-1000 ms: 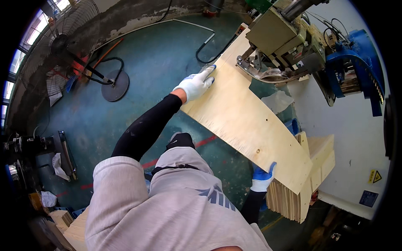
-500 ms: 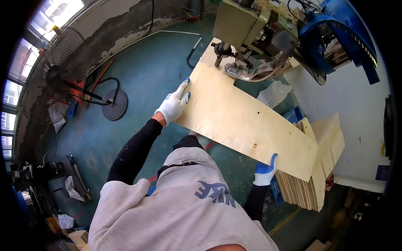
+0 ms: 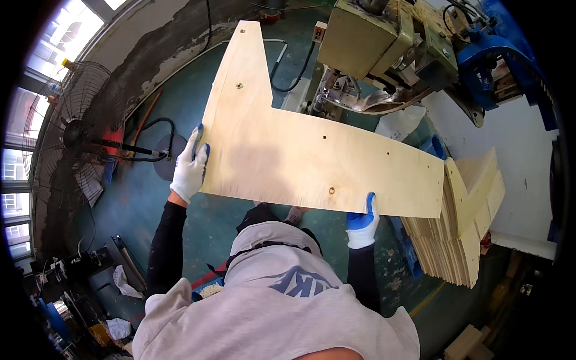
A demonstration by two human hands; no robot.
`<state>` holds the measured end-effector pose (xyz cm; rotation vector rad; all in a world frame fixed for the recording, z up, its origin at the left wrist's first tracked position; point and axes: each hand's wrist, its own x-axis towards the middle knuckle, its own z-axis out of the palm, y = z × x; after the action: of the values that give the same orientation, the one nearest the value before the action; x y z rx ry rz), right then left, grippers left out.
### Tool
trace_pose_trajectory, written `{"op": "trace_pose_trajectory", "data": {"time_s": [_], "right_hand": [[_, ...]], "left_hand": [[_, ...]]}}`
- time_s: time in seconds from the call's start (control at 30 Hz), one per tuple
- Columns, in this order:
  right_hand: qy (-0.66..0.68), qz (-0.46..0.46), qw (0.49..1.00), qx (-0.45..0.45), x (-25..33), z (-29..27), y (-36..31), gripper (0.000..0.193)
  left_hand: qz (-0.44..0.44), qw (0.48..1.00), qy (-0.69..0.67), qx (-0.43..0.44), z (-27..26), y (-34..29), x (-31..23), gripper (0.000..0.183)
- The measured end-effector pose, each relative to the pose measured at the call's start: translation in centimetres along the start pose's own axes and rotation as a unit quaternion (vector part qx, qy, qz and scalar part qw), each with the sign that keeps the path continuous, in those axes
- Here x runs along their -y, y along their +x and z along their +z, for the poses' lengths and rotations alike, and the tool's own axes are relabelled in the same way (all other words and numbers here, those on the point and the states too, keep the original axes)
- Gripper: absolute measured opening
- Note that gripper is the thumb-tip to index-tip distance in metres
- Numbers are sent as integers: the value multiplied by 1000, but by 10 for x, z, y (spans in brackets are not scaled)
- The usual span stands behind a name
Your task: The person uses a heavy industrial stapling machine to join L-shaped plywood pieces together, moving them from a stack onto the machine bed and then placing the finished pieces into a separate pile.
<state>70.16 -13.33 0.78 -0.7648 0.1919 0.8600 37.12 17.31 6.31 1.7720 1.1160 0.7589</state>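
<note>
Between both hands I hold a large L-shaped plywood panel [image 3: 288, 156], pale, with several small holes and a dark knot near its near edge. My left hand [image 3: 190, 165], in a white glove with blue fingertips, grips the panel's left edge. On the near edge, toward the right, my right hand [image 3: 362, 222] has its blue-coated thumb on top; its other fingers are partly hidden under the wood. Beyond the panel, a green machine [image 3: 366, 42] stands apart from it, its metal guide [image 3: 378, 99] now uncovered.
To the right, a stack of similar plywood panels [image 3: 444, 252] leans over a blue support. A floor fan [image 3: 75, 135] with a round base stands at the left. Blue machine parts [image 3: 510, 66] rise at the upper right, and equipment [image 3: 60, 300] sits at the lower left.
The panel has come away from under the machine, moving left and turning so its narrow arm points away from me. Both hands have moved left with it, keeping their grip.
</note>
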Motion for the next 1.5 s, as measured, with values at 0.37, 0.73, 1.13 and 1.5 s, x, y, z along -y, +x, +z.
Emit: {"op": "trace_pose_trajectory", "data": {"time_s": [0.37,0.73,1.13,1.5], "right_hand": [[43,-92,994,-38,-59,55,18,39],[40,-119,991,-47,-52,69,57,35],[61,-106,992,-42,-53,67,61,40],[81,-188,979,-5,3,51,36,51]], "left_hand": [[49,993,-64,91,-29,131,29,53],[77,988,69,112,1,193,43,54],[36,969,119,212,-12,205,39,60],[55,996,44,56,-2,191,19,56]]}}
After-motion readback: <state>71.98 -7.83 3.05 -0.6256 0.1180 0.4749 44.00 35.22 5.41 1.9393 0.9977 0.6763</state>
